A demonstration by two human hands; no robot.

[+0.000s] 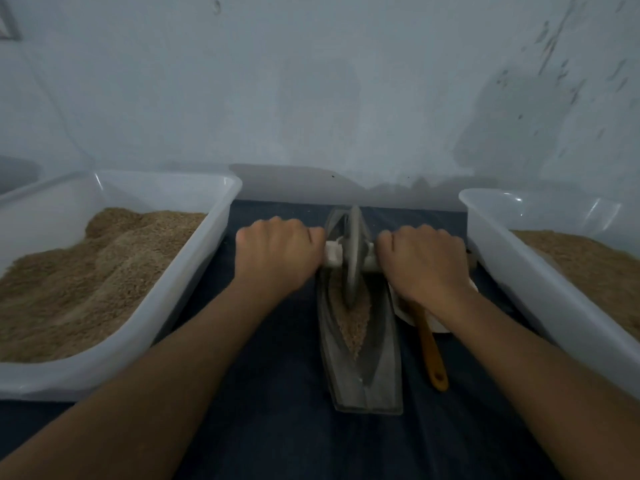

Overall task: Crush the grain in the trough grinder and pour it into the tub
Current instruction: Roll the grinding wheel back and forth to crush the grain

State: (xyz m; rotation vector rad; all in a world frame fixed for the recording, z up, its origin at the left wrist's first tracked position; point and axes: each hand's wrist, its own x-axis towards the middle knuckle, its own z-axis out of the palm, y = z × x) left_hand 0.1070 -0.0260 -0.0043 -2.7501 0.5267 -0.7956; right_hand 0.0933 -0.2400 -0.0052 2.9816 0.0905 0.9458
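A grey boat-shaped trough grinder point(367, 382) lies lengthwise on the dark cloth in the middle. Brown grain point(355, 322) fills its groove. A grey grinding wheel point(353, 251) stands upright in the far half of the groove, on a pale axle point(334, 252) that crosses the trough. My left hand point(277, 252) grips the axle's left end. My right hand point(424, 258) grips its right end. The ends themselves are hidden inside my fists.
A white plastic tub point(214, 244) heaped with brown grain stands at the left. A second white tub point(519, 265) with grain stands at the right. Right of the trough, an orange-handled utensil point(433, 355) rests in a white dish point(438, 325). A pale wall rises close behind.
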